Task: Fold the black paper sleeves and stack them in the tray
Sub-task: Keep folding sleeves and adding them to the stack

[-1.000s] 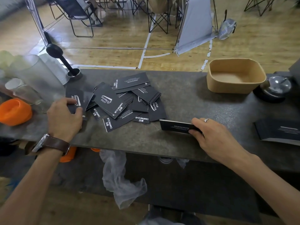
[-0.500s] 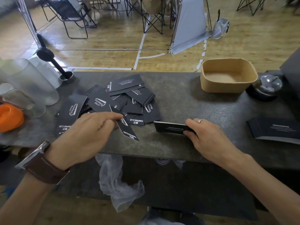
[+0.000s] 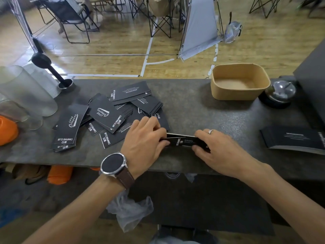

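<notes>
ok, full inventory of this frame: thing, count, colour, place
loose sleeves: a heap, black, counter left of centre
held sleeves: small stack, black, between both hands
tray: one, tan, far right of counter, nothing visible inside
booklets: a stack, black, right edge
frosted cups: stacked, clear, far left
bell: one, chrome, beside tray
orange object: one, left edge
left hand: wristwatch, fingers on held sleeves
right hand: ring, grips held sleeves

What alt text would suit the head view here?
Both hands, left hand and right hand, hold a small stack of black paper sleeves on a dark counter. A loose pile of sleeves lies to the left; a tan tray sits far right, nothing visible inside.
</notes>
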`<state>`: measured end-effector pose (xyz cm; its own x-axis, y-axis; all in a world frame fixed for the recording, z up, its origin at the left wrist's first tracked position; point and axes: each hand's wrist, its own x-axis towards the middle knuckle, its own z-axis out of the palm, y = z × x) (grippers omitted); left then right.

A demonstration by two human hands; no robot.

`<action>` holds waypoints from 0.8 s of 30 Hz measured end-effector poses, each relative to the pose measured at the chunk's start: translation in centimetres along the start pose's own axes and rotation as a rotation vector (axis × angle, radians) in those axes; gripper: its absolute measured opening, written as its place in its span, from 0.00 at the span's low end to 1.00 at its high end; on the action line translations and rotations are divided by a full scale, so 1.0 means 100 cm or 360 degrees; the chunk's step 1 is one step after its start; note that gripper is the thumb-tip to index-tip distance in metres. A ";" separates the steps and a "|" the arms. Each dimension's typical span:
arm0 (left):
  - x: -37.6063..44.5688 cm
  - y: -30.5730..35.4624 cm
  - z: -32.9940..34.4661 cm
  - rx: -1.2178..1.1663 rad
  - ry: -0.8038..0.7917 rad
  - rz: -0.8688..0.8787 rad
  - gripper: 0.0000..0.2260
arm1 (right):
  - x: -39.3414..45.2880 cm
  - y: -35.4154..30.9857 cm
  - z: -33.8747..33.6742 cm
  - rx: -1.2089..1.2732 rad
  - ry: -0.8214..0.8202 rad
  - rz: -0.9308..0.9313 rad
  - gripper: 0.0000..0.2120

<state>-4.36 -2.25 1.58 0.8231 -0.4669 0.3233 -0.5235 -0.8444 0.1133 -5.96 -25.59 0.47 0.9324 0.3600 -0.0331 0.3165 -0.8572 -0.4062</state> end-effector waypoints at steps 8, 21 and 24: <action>0.011 0.017 0.022 -0.0275 0.0185 -0.0011 0.16 | 0.000 -0.002 0.005 -0.0013 0.0067 0.0015 0.10; -0.030 -0.012 0.033 -0.1236 0.0137 -0.0683 0.22 | 0.001 -0.003 0.003 0.0055 0.0105 0.0006 0.08; -0.020 0.001 0.041 -0.1392 0.0122 -0.0623 0.21 | 0.001 -0.003 0.004 0.0053 0.0101 0.0023 0.07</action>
<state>-5.15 -2.46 -2.91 0.9741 -0.1485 0.1708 -0.2190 -0.4278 0.8770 -6.00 -25.20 0.23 0.9464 0.3226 0.0186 0.2980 -0.8491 -0.4361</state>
